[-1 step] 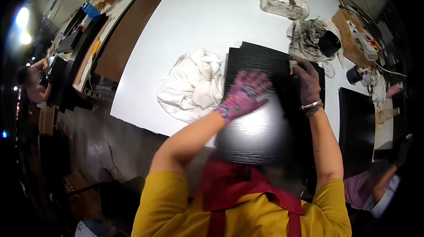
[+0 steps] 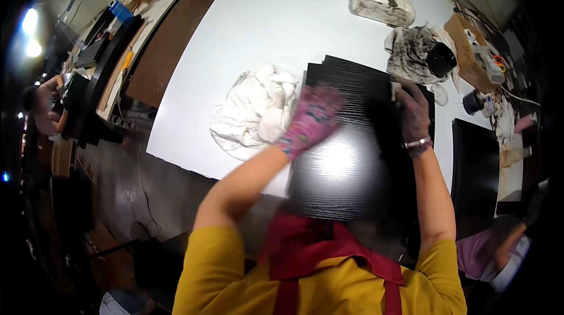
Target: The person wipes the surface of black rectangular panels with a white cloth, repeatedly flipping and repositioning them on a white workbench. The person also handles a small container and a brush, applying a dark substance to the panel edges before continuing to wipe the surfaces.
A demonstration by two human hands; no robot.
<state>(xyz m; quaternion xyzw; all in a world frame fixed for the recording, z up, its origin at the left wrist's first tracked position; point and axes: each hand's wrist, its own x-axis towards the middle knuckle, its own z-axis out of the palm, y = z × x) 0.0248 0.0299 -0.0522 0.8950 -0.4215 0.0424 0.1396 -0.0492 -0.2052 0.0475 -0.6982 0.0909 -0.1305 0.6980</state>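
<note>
A stack of black panels with a ribbed, wood-like grain lies in front of me on the white table, light glaring off the nearest surface. My left hand, in a pink patterned glove, is over the left edge of the top panel, fingers stretched out and smeared by motion; contact is unclear. At the panel's far right, my right hand, in a dark-stained glove, pinches a small white pad. A crumpled white cloth lies just left of my left hand.
A black-stained rag with a black cup, a smudged white bundle and a cardboard box stand at the far right. More black panels lie to the right. Other people are at both sides.
My left hand has swept left across the panel to its left edge. The right hand, still pinching the white pad, has hardly moved.
</note>
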